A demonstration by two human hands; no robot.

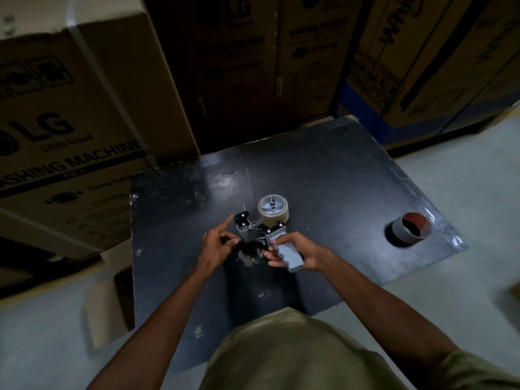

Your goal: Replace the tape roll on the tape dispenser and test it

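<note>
A hand-held tape dispenser (260, 229) lies on the black table (323, 192), with a tan tape roll (273, 213) mounted on its grey hub. My right hand (292, 253) grips the dispenser's grey handle. My left hand (219, 243) is at the dispenser's front roller end, index finger stretched out, thumb and other fingers pinched close together; whether they hold the tape end is too dark to tell. An empty cardboard tape core (411, 228) stands near the table's right edge.
Large cardboard appliance boxes (64, 130) are stacked close on the left and behind the table. More boxes (422, 66) stand at the back right. Pale concrete floor (464, 291) lies right of the table. A small box (107, 294) sits low on the left.
</note>
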